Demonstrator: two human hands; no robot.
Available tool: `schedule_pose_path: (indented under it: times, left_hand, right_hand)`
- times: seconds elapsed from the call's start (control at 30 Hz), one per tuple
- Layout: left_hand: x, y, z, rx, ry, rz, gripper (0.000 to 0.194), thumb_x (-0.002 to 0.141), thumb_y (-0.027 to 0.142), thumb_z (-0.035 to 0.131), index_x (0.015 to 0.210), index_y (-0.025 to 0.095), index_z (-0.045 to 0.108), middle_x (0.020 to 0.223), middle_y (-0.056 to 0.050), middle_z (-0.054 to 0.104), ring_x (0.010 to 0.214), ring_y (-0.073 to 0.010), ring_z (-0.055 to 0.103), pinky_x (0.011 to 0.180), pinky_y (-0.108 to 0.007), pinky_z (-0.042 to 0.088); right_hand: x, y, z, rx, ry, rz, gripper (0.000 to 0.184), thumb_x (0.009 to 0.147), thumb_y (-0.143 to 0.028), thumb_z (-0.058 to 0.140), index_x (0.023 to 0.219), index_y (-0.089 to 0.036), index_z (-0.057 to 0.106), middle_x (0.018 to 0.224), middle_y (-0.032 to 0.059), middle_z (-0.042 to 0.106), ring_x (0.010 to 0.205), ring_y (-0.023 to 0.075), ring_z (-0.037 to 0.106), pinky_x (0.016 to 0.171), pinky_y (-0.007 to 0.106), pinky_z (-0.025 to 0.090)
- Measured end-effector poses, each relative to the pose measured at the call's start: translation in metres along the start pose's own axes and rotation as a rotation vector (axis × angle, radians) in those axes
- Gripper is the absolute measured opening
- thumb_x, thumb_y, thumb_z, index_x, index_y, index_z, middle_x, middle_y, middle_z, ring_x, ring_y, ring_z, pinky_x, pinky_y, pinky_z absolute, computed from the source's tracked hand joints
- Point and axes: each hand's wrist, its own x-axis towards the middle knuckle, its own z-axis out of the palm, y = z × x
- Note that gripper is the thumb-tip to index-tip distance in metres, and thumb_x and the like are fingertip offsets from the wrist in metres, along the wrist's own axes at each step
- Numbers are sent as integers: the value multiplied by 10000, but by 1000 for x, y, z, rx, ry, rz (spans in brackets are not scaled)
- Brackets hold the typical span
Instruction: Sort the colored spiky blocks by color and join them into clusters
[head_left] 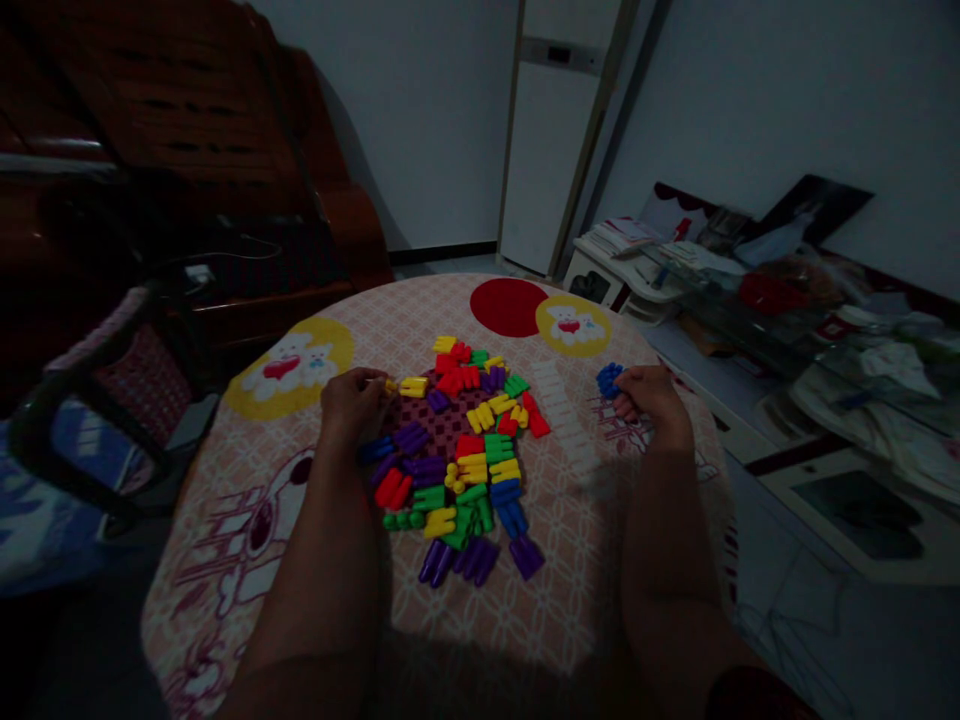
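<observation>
My right hand (651, 400) is closed on a blue plastic toy block (610, 379), held at the right side of the table. At the left of the block pile, the fingers of my left hand (351, 402) are pinched on a small yellow toy block (390, 385), mostly covered by them. Close beside it lies another yellow block (415, 387). Between my hands spreads a loose pile of red (393, 488), green (498, 447), purple (526, 557) and blue (512, 517) blocks with rounded prongs. My left forearm may cover a few pieces at the pile's left edge.
The round table has a patterned cloth (570, 610) with bear pictures. A chair (142, 360) stands at the left, with a wooden sofa (225, 150) behind. A cluttered low cabinet (750, 300) runs along the right wall. A tall white unit (551, 160) stands at the back.
</observation>
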Motion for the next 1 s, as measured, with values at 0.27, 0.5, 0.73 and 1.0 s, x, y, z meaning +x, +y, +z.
schedule_pose_path:
  times: [0.27,0.5,0.73,1.0]
  left_hand:
    - [-2,-1,2,-47,5,-12,375,795,339,548,1032,165,781,902,-85,772,798,-206,682,694,-269,491]
    - [-3,-1,4,-141,-6,-48,365,792,319,555,1038,156,770,836,-63,755,733,-178,667,656,-247,489]
    - [-2,-4,7,-199,-3,-38,378,793,314,550,1044,131,766,803,-73,750,715,-179,662,657,-260,496]
    - [0,-3,6,-151,-6,-47,340,788,277,563,1022,155,777,823,-53,757,745,-181,668,694,-257,497]
  right_hand:
    - [-20,-30,8,-76,29,-150,120,850,-93,536,790,-148,624,523,19,603,387,104,528,416,216,409]
    - [-92,-81,80,-324,-769,-705,110,812,-134,618,842,-145,723,652,-1,660,581,114,589,538,211,395]
    - [-159,-70,171,-497,-1325,-1098,157,728,-75,723,826,-196,743,748,-33,706,696,116,607,609,202,392]
    - [-96,-63,151,-295,-933,-963,236,803,-86,634,977,-179,762,903,5,751,804,146,655,745,235,451]
